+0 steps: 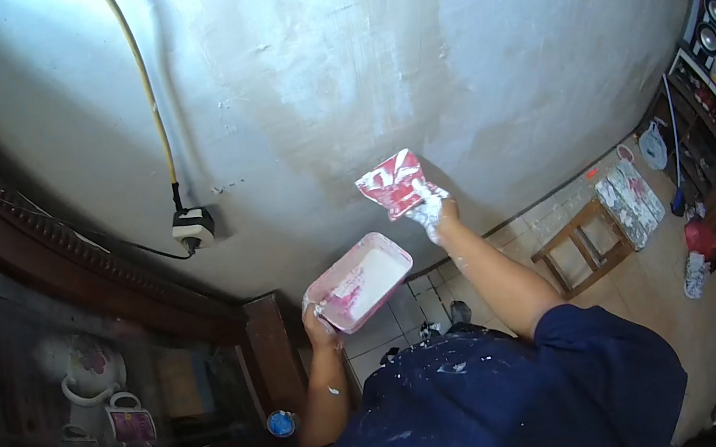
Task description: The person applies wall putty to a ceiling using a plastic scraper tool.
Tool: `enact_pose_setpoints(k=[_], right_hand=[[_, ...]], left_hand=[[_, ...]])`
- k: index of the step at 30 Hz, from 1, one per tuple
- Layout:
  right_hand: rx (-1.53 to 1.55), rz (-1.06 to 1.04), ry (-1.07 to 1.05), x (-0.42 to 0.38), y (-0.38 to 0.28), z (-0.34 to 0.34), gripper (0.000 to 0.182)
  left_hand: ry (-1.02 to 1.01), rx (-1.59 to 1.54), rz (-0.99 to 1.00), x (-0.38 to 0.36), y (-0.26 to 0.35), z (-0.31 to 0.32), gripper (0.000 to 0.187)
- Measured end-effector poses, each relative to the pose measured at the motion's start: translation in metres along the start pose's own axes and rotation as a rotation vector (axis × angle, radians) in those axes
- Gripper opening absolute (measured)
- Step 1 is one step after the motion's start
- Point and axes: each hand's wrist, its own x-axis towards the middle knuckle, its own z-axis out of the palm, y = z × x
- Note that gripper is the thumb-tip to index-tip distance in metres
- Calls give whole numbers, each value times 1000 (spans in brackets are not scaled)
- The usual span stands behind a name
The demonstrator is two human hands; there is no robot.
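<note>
My left hand [318, 327] grips the left end of a pink rectangular tub [328, 287], which holds white paste [372, 280]. My right hand [433, 209], coated with white paste, is closed on a flat red spreader [393, 185] smeared with white. The spreader is up and to the right of the tub, close to the wall [333, 76], and the two are apart. Damp-looking darker patches and white streaks show on the wall above the spreader. Whether the spreader touches the wall I cannot tell.
At the left stands a dark wooden cabinet [271, 352] with cups behind glass. A socket [192, 228] hangs on a cable against the wall. On the right are a wooden stool [583, 252], a shelf [709, 127] with items, and a red object [700, 236]. A blue-topped container [282, 423] is lower left.
</note>
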Motion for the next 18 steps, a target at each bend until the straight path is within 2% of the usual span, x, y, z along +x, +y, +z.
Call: enact_pose_setpoints(k=[2,4,5,6,8,9,10,12,13,15,17,18], right_hand=[[70,-116,-161,-1,-43,13,32],[183,-319,-360,-22,-122,61,29],[138,-399,-456,-28,-163,82,27],[78,-511,-477,-42,-203,108,27],[91,-603,-582,-31,-266,147,28],[138,-658,-628,-39,-283,167,31],[95,-665,-568,-39,-291,178,31],[30,-616,-469,-11,-283,178,36],[16,-544,-250,-18,-264,173,39],[7,-427,-138,9,-217,142,46],[44,-354,-70,48,-154,97,42],[69,-247,-85,61,-120,72,52]], left_hand=[[-11,13,15,1,1,2,40],[-41,6,-25,-3,2,4,43],[-43,11,-31,-3,2,5,43],[-7,-9,-24,-2,1,7,39],[28,-24,-22,-1,2,12,36],[19,-29,-28,-2,4,17,36],[13,-33,-35,-4,4,19,35],[-1,24,-15,0,-6,6,38],[-17,76,11,2,-10,0,40],[-8,66,-11,-1,-9,1,40],[1,48,-25,2,-7,5,40],[-14,23,-51,2,-6,6,40]])
